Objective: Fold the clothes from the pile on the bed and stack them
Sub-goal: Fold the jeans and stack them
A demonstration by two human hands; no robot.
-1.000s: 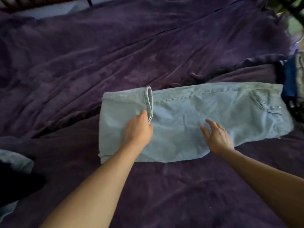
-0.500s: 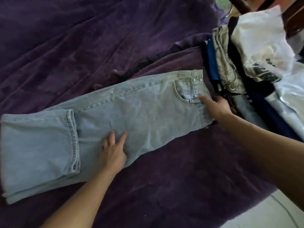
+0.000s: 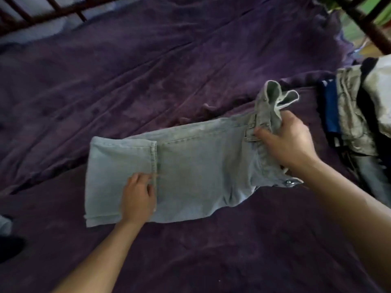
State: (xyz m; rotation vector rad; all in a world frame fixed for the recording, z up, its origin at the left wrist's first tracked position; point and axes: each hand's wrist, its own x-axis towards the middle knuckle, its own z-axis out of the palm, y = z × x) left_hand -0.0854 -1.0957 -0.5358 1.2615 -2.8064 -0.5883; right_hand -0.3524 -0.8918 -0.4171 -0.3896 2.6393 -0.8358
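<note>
One pair of light-blue jeans (image 3: pixel 201 166) is laid on the purple bed cover (image 3: pixel 190 60), near the middle of the view, with its long axis running left to right. At the left end the legs are already doubled back, and the hem (image 3: pixel 154 157) is set across the cloth as a straight seam running near to far. At the right end the waistband (image 3: pixel 273 98) is gathered and raised off the cover, its loose far corner standing up. Two hands are engaged. The right hand (image 3: pixel 292 144) is clamped round the bunched waistband, fingers curled over the denim. The left hand (image 3: pixel 137 195) is laid on the folded leg section, fingertips against the hem; whether the hem is pinched or only pressed cannot be told. A metal button (image 3: pixel 288 182) is seen just near of the right wrist. One pile of unfolded clothes (image 3: pixel 353 115) is kept at the far right, apart from the jeans. Step in hand, as judged: the last fold. The waistband is held at the right end and the hem lies to its left along the same axis, so the right hand, being the nearer, is best placed to carry it leftward while the left end is held down.
</note>
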